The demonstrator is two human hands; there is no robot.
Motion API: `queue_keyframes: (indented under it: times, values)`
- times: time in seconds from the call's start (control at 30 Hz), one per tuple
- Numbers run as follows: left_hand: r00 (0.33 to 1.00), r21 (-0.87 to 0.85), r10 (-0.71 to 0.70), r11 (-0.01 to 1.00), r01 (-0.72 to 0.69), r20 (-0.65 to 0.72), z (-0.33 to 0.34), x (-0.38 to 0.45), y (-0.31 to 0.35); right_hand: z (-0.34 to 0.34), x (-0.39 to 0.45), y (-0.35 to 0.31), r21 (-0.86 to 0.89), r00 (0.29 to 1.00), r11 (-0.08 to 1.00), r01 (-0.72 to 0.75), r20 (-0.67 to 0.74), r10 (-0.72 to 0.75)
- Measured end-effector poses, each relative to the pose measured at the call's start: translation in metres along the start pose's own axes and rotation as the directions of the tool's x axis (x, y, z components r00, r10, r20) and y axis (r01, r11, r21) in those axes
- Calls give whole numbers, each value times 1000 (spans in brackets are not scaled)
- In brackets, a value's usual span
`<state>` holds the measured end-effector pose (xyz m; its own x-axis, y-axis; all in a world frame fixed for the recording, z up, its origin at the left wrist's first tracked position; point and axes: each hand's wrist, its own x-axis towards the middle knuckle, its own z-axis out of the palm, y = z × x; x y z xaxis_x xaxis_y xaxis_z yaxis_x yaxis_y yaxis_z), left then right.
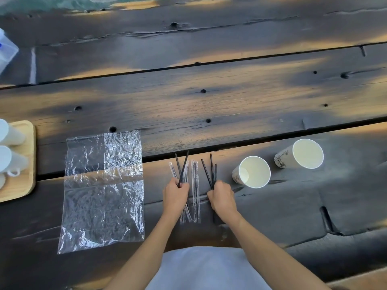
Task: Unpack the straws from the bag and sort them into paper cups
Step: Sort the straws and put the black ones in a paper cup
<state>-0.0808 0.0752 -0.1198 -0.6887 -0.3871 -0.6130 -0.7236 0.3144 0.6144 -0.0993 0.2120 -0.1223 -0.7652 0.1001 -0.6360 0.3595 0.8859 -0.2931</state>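
I see my left hand (175,192) with fingers closed on two black straws (182,168), crossed, and my right hand (222,195) gripping three more black straws (211,171). Between the hands, wrapped straws (195,186) lie flat on the dark wooden surface (209,97). Left of them, the clear bag (103,191) lies flat. Right, two empty paper cups: near cup (252,172), far cup (301,153).

The table (230,97) before me is dark, rough, weathered wood with knots and cracks. The bag (102,191) is clear, crinkled, glossy plastic. My cups (251,172) are matt white paper. The black straws (182,168) look smooth; others wear clear wrappers (195,185). A tray (27,164) is pale, smooth wood.
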Motion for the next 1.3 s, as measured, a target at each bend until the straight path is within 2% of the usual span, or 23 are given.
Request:
queue_keyframes:
  times: [0.13, 0.23, 0.33, 0.47, 0.57, 0.63, 0.73, 0.83, 0.87, 0.93, 1.0, 1.13, 1.3]
  values:
    - [999, -196, -9, 980, 16, 34, -12, -4, -7, -4, 1, 5, 169, 994, 986, -8, 110, -10]
    - [989, -306, -25, 950, 69, 147, -9, -9, -6, -10, -5, 2, 419, 974, 908, -15, 212, -82]
    - [970, -374, -22, 920, 114, 241, 1, -16, 2, -20, -17, -7, 572, 958, 819, -35, 252, -135]
    - [967, -380, -39, 915, 136, 250, 11, -24, 5, -29, -30, -17, 578, 949, 815, 39, 235, -212]
    - [943, -455, -7, 875, 167, 332, 10, -28, 0, -28, -34, -21, 437, 935, 885, 162, 219, -279]
    - [933, -428, -2, 888, 167, 359, 10, -30, -5, -25, -37, -25, 350, 922, 906, 240, 210, -325]
    - [961, -414, -54, 895, 168, 273, 7, -28, -13, -15, -41, -32, 383, 899, 885, 263, 235, -369]
    - [989, -460, -143, 876, 144, 37, -14, -18, -23, -6, -40, -32, 456, 899, 851, 259, 208, -385]
    - [985, -421, -162, 899, 121, -63, -24, -13, -31, -4, -38, -30, 469, 912, 851, 235, 196, -359]
    - [954, -199, -174, 972, 127, -243, -43, -5, -50, -1, -34, -26, 483, 936, 859, 171, 191, -294]
    - [923, -16, -192, 980, 199, -334, -55, -2, -64, 1, -32, -21, 481, 944, 867, 130, 208, -257]
    - [936, 186, -169, 954, 234, -310, -59, 2, -81, 5, -28, -13, 454, 945, 883, 116, 225, -239]
    - [968, 277, -97, 947, 161, -231, -54, 9, -83, 8, -25, -13, 451, 944, 888, 93, 244, -223]
